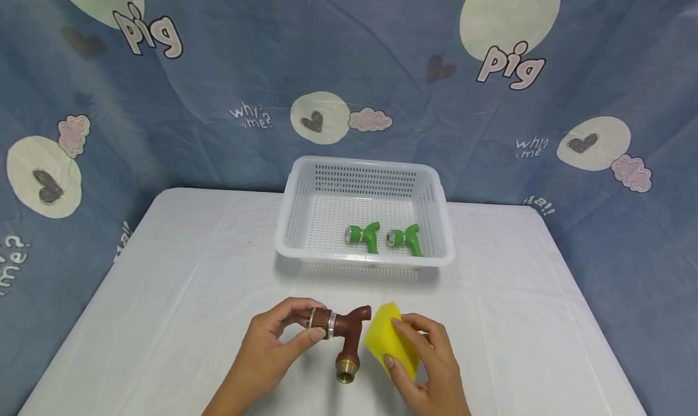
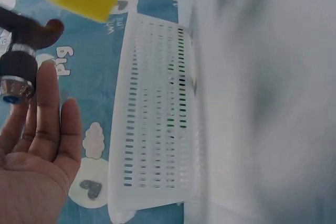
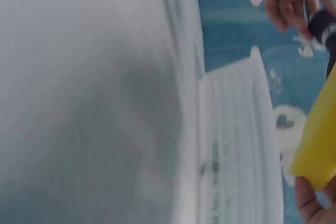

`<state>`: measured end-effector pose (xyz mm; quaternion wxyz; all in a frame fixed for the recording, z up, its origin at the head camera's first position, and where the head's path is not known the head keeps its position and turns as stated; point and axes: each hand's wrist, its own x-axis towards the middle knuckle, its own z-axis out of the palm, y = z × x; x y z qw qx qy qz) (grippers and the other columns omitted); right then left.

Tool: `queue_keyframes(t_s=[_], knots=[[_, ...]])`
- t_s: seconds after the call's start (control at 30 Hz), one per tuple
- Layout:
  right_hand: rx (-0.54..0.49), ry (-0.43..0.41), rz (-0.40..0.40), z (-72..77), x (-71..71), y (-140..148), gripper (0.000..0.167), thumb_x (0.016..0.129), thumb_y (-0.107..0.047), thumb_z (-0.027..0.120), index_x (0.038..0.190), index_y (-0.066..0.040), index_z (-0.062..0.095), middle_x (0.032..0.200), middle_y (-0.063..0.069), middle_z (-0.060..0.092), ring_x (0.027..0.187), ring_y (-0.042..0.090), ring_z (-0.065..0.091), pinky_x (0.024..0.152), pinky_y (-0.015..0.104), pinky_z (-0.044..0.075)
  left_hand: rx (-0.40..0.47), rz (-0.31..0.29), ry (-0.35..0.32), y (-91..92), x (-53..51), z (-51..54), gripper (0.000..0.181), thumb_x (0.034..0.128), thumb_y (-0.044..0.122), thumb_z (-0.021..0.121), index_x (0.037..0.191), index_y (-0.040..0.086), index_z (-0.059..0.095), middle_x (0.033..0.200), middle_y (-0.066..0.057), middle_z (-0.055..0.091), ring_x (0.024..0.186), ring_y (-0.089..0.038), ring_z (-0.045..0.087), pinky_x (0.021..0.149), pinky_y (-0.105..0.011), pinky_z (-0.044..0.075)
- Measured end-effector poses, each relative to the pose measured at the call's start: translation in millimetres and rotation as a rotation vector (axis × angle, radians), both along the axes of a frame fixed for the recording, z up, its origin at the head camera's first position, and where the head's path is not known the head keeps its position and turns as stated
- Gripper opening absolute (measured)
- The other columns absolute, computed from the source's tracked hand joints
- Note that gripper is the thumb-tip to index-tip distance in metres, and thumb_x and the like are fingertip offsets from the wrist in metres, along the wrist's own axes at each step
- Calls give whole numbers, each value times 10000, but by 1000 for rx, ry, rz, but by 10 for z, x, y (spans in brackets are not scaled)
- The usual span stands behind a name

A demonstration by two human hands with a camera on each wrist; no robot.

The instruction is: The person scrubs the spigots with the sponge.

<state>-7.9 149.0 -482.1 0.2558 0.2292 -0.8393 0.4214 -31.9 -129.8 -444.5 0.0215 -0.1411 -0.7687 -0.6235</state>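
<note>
A reddish-brown faucet [image 1: 349,334] with a ribbed knob and a brass threaded end is held above the table by my left hand [image 1: 275,343], thumb and fingers pinching the knob. In the left wrist view the same faucet [image 2: 23,40] stands above the fingers of the left hand [image 2: 42,145]. My right hand [image 1: 431,361] grips a yellow sponge [image 1: 389,340] just to the right of the faucet. Between sponge and faucet a narrow gap shows in the head view. The right wrist view catches the sponge [image 3: 317,135] at its right edge, with only some fingertips below it.
Behind the hands, a white perforated basket [image 1: 362,258] stands on the white-covered table [image 1: 518,319]. Inside it lie two green faucets [image 1: 369,235], side by side at the front right. A blue printed cloth [image 1: 382,52] hangs at the back and sides.
</note>
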Motion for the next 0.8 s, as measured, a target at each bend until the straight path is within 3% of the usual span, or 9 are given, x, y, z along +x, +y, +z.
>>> queue_keyframes(t_s=[0.1,0.17,0.27,0.4,0.57,0.8], knots=[[28,123,28,29,52,-84,399,992,-337,714,1307,-93,699,1300,141,602,1113,241,539,942,198,439,34,17,-55,16,-2,-22,153,1020,123,699,1170,124,666,974,14,754,867,-204,717,893,-318,541],[41,205,33,70,88,-151,429,1026,-420,642,1265,-72,717,1274,172,607,1103,257,537,980,207,424,76,5,-109,32,-4,-37,116,1053,122,646,1156,70,630,946,-31,752,818,-237,724,864,-331,570],[48,312,40,152,109,-248,419,1032,-414,627,1202,-48,740,1236,219,610,1101,295,537,1050,220,412,112,-22,-177,78,3,-65,136,1090,159,587,1122,26,587,903,-101,740,739,-272,713,815,-347,604],[83,379,28,236,77,-331,389,1051,-404,603,1165,-62,751,1209,233,610,1084,313,537,1062,242,408,132,-88,-225,147,23,-96,191,1114,187,538,1067,3,553,879,-171,711,696,-253,682,699,-386,634],[131,356,-5,166,46,-310,390,1063,-408,569,1200,-92,750,1248,233,612,1088,328,547,1072,251,406,103,-178,-271,141,25,-92,222,1122,215,524,1090,5,587,864,-118,695,687,-233,674,683,-391,633],[259,201,-97,45,49,-181,417,1074,-454,474,1262,-203,748,1298,132,616,1099,303,538,982,265,444,55,-112,-342,91,8,-62,308,1130,297,500,1023,16,569,816,-157,660,654,-208,649,619,-397,624]])
